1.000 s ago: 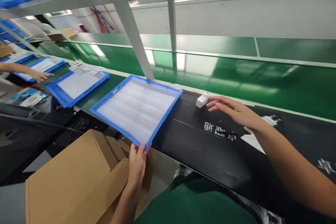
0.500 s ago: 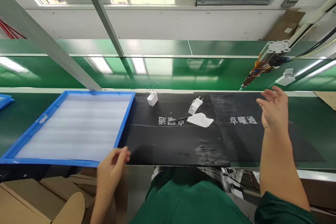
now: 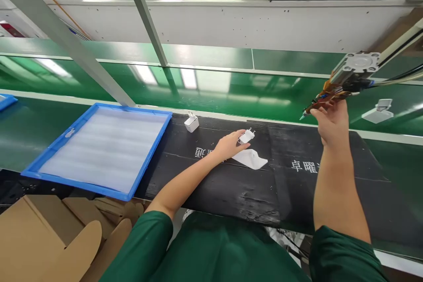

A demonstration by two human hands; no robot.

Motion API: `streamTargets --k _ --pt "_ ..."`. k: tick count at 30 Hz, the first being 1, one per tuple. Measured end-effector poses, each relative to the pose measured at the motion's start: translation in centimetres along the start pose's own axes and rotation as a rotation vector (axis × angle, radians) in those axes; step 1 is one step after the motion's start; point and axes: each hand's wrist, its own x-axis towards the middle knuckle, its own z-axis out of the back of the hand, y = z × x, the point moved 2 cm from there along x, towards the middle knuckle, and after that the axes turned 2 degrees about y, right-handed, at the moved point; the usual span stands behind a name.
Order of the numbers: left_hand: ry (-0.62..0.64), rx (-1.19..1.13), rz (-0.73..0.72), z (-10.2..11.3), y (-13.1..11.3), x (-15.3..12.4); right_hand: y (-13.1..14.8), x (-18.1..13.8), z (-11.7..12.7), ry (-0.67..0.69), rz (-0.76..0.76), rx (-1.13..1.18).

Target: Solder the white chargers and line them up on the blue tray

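My left hand [image 3: 229, 144] reaches across the black mat [image 3: 231, 180] and its fingers close on a white plug adapter [image 3: 246, 135]. A white wedge-shaped piece [image 3: 250, 158] lies just in front of that adapter. A second white adapter [image 3: 191, 123] stands by the corner of the blue tray [image 3: 82, 180], which is lined with white foam. My right hand [image 3: 332, 124] is raised at the right, fingers up against the orange tip of a hanging tool [image 3: 325, 98]; I cannot see whether it grips the tool.
A green conveyor belt [image 3: 231, 86] runs behind the mat, with a white part [image 3: 377, 113] on it at the right. Grey frame posts [image 3: 66, 39] slant over the tray. Open cardboard boxes [image 3: 49, 238] sit below the table edge at the left.
My left hand left the blue tray's near edge and reached to the white adapter in the middle of the mat. My right hand rose from above the mat to the hanging tool.
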Motion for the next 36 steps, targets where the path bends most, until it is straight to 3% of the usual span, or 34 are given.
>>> streamTargets --k 5,8,14,17,21,27,33,36 --pt "0.021 -0.022 -0.069 1.1 1.0 -0.2 2.1 -0.5 -4.5 0.116 0.02 -0.027" --pt "-0.047 -0.085 -0.141 1.6 1.7 -0.1 3.7 -1.4 -7.2 0.169 0.059 0.009" --pt "-0.207 -0.264 -0.101 0.8 3.2 0.1 6.0 -3.8 -10.5 0.279 0.15 0.164" --pt "-0.272 -0.187 -0.202 0.2 3.2 -0.2 6.8 -5.0 -11.1 0.368 0.19 0.352" --pt "-0.262 0.04 -0.289 -0.6 2.7 -0.1 7.8 -6.3 -11.5 0.491 0.216 0.42" --pt "-0.222 0.095 -0.18 -0.8 2.7 0.8 9.6 -7.8 -11.9 0.568 0.31 0.454" --pt "-0.112 0.062 -0.188 -0.5 3.1 -0.1 9.9 -8.0 -12.1 0.56 0.301 0.462" --pt "-0.152 0.07 -0.148 0.5 3.6 -0.2 9.6 -7.8 -12.0 0.55 0.293 0.464"
